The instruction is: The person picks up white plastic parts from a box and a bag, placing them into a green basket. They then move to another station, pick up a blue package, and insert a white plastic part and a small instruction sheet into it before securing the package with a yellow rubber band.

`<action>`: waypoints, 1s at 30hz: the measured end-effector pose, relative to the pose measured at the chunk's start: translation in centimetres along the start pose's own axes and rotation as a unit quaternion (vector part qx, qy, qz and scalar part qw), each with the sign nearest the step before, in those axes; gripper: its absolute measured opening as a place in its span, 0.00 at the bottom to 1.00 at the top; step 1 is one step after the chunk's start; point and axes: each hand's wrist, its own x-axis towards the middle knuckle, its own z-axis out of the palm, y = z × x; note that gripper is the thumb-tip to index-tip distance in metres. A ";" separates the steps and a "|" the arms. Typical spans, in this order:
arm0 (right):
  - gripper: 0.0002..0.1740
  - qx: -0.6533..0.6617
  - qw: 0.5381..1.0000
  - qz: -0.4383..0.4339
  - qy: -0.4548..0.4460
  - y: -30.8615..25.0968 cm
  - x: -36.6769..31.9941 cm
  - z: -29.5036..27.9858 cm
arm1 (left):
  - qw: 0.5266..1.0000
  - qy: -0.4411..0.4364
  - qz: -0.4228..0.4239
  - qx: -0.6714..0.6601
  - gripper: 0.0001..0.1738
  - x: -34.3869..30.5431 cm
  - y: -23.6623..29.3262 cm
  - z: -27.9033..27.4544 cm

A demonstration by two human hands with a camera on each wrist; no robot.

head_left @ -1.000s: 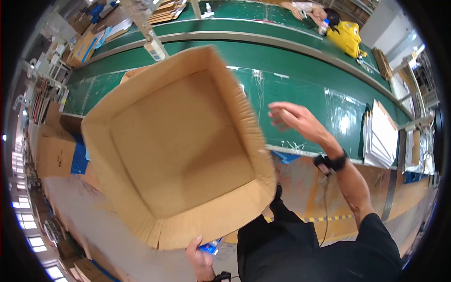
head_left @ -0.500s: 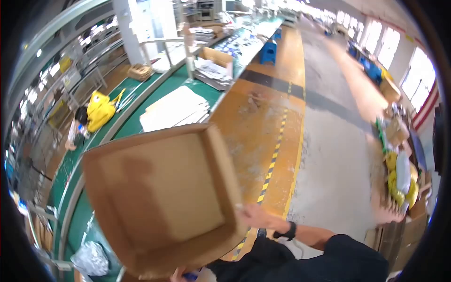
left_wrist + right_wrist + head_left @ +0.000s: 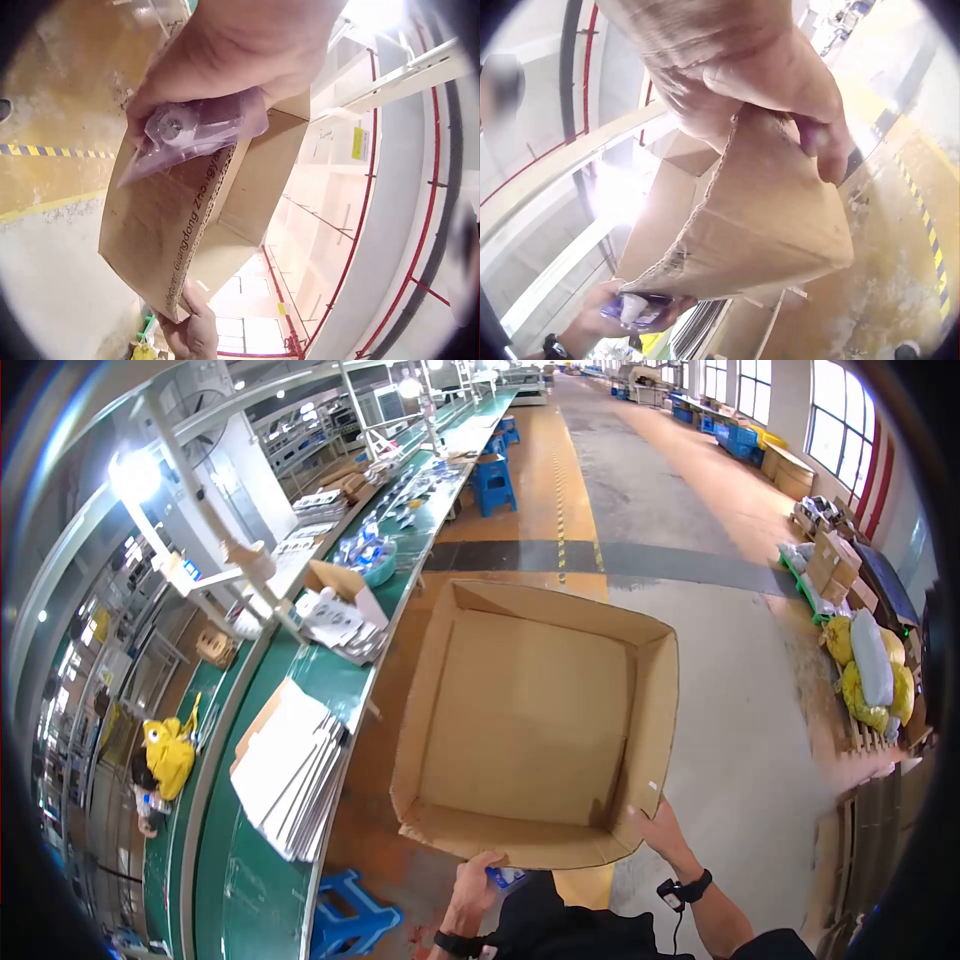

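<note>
This was a factory hall: a long green desk (image 3: 255, 885), blue stools (image 3: 494, 488), a hazard-striped floor line (image 3: 560, 500) and piled sacks (image 3: 872, 660) showed it.

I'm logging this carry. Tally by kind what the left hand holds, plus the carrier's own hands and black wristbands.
Open brown cardboard box: 1
Translucent purple plastic package: 1
Bare hands, left hand and right hand: 2
Black wristbands: 2
Total: 6

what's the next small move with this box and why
Probably firm up the left hand: it holds a plastic pouch together with the near wall of the cardboard box, so the pouch might slip. The right hand grips the box's right wall and could steady it meanwhile.
</note>
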 end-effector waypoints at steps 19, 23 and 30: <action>0.20 0.020 0.986 0.163 0.022 -5.7 56.1 -5.8 | 0.994 -0.069 -0.083 0.003 0.11 46.7 20.1 31.9; 0.19 0.048 0.995 0.079 0.033 -3.8 69.9 -6.7 | 0.983 -0.148 -0.085 -0.071 0.23 54.5 25.4 35.2; 0.21 -0.108 0.991 0.015 -0.074 -7.9 94.1 -8.5 | 0.957 -0.121 0.127 -0.231 0.38 59.3 34.8 43.6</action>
